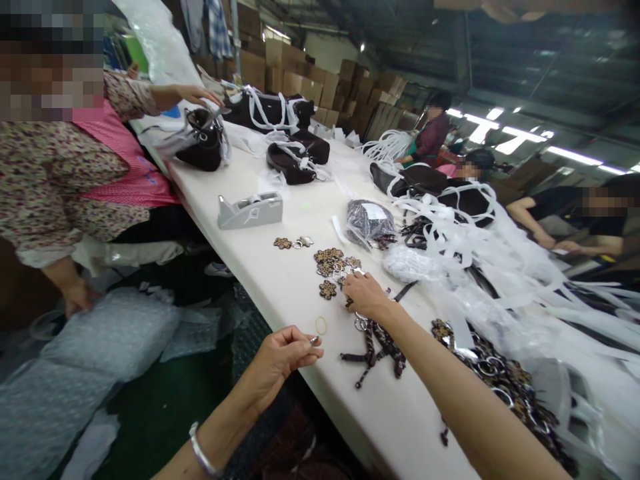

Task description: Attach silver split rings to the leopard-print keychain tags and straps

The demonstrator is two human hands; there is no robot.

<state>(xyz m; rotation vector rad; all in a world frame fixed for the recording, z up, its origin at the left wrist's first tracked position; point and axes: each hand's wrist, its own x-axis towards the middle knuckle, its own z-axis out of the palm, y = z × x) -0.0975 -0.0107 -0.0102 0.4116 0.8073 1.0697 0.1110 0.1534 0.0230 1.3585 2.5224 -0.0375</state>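
My left hand (290,350) is closed in a pinch near the table's edge, on a small shiny metal piece (315,341). My right hand (367,295) reaches across the white table with bent fingers down at a cluster of brown, spotted flower-shaped charms (329,256) with metal rings. What its fingertips grip is hidden. Just below that hand lie dark braided straps (373,350) with rings. A thin rubber band (321,325) rests on the table between my hands. Another flower charm (283,243) lies farther off, beside a silvery one (305,241).
A grey tape dispenser (253,211) stands toward the far left. Dark handbags (295,160) with white-wrapped handles and a plastic-bagged bundle (370,220) lie beyond. At right is a heap of charms (495,373). A co-worker (115,167) stands at left by bubble wrap (115,333).
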